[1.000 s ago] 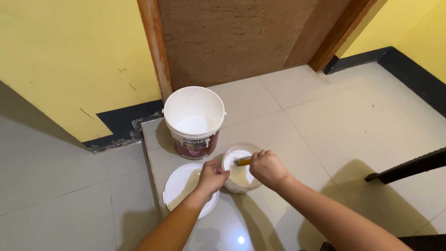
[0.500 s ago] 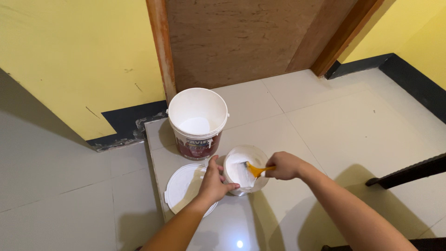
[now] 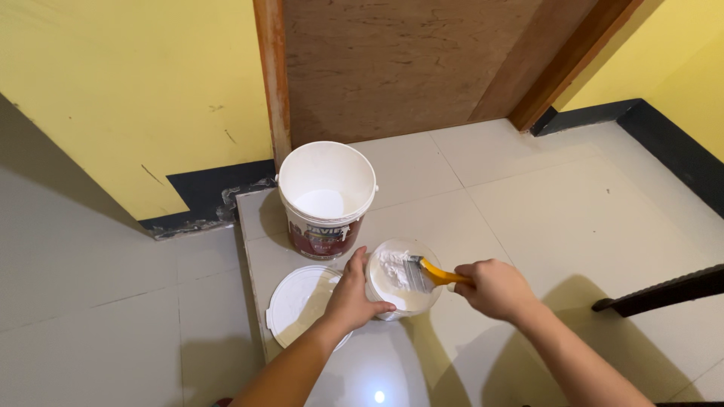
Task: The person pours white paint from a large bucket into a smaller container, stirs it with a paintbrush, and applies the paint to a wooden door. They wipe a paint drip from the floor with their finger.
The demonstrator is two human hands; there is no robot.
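A small white tub (image 3: 403,303) with white paint stands on the tiled floor. My left hand (image 3: 352,296) grips its left side. My right hand (image 3: 495,288) holds a paintbrush (image 3: 427,272) by its yellow handle, and the paint-laden bristles lie across the tub's opening. Behind the tub stands a large white paint bucket (image 3: 326,197) with a red label, open, with white paint at its bottom.
The bucket's round white lid (image 3: 298,305) lies flat on the floor under my left wrist. A wooden door (image 3: 400,60) and its frame rise behind the bucket, between yellow walls with a dark skirting. A dark bar (image 3: 664,290) juts in at the right edge.
My right hand has drawn back to the right, and the brush has come up from inside the tub to lie across its opening. My left hand has slid further around the tub.
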